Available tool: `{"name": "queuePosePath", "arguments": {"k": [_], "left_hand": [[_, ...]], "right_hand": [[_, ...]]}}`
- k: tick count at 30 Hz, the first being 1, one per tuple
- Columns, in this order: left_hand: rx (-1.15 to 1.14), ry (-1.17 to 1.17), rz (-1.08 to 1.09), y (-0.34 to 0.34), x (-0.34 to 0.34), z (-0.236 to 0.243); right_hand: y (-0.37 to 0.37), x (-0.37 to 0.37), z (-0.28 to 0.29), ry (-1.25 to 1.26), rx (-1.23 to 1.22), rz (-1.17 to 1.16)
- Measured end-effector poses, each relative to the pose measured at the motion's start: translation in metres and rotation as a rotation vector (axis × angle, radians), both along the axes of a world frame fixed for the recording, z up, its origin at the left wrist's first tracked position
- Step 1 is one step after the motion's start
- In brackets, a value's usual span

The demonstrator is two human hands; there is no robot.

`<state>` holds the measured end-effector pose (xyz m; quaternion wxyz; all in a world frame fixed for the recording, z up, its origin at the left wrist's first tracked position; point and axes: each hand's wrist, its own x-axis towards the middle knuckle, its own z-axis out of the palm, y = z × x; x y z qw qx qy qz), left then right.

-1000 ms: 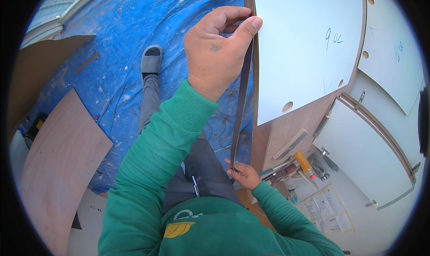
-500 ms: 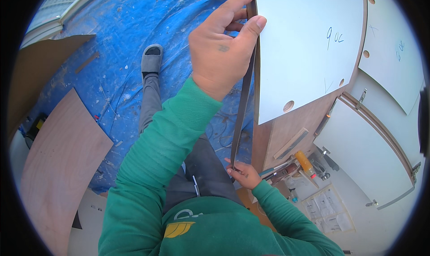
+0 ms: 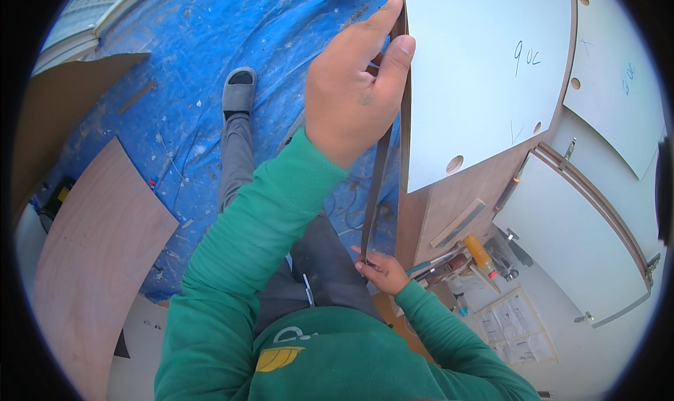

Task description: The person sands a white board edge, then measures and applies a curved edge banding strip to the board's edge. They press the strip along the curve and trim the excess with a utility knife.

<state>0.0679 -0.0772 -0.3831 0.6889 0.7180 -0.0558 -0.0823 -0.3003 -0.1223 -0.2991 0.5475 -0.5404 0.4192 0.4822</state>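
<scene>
A white cabinet door panel (image 3: 484,71) with drilled round holes lies on a wooden carcass at the upper right. Along its left edge runs a thin dark brown edge-banding strip (image 3: 375,197), which hangs slack toward me. My left hand (image 3: 351,85) is closed at that edge, index finger along the strip and thumb against the panel's side; its other fingers are partly hidden. Lower down, my right hand (image 3: 385,271) pinches the strip's near part between thumb and fingers, by my thigh.
Tools and an orange bottle (image 3: 479,253) lie right of the carcass (image 3: 435,211). More white panels (image 3: 572,229) with hinges stand at the right. A curved-looking wooden board (image 3: 105,253) is at the left. Blue sheeting (image 3: 189,36) covers the floor.
My left hand has slid slightly nearer along the panel edge, its index finger now lower and straighter. The right hand stays in place, pinching the strip.
</scene>
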Motion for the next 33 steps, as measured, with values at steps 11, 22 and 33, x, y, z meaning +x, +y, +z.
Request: {"name": "queuePosePath", "arguments": {"k": [11, 22, 33], "left_hand": [[-0.179, 0.252, 0.107, -0.002, -0.025, 0.001], [-0.212, 0.239, 0.115, -0.008, -0.025, 0.004], [0.164, -0.174, -0.077, 0.003, -0.02, -0.002]], "right_hand": [[0.001, 0.0, 0.001, -0.022, -0.025, -0.028], [0.002, -0.006, -0.006, -0.084, -0.021, 0.014], [0.004, 0.002, -0.004, -0.036, -0.032, 0.009]]}}
